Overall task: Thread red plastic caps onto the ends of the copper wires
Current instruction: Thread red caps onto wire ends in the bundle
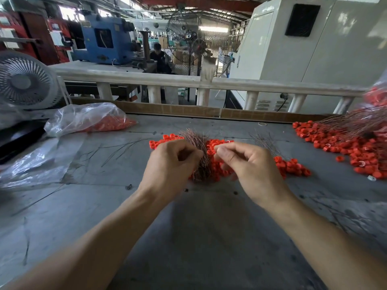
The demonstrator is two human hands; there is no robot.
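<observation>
At the left of the frame, loose stray wires (117,149) lie scattered on the grey table (188,237) near a clear bag of caps (88,118); a sweep of the forearm could push these off the edge or tangle them. At centre, the left hand (171,164) grips a bundle of copper wires (199,155) with fingers curled round it, ends fanning toward the upper centre; a slack grip would likely let the bundle splay and hide the single end being worked. Just right of it, the right hand (249,166) has its fingertips pinched together over the red caps (217,164), but whether a cap is held cannot be told. A misaligned cap could bend the thin wire tip. At the far right, a second cap pile (339,143) lies under capped wires (351,122), where snagging is possible
</observation>
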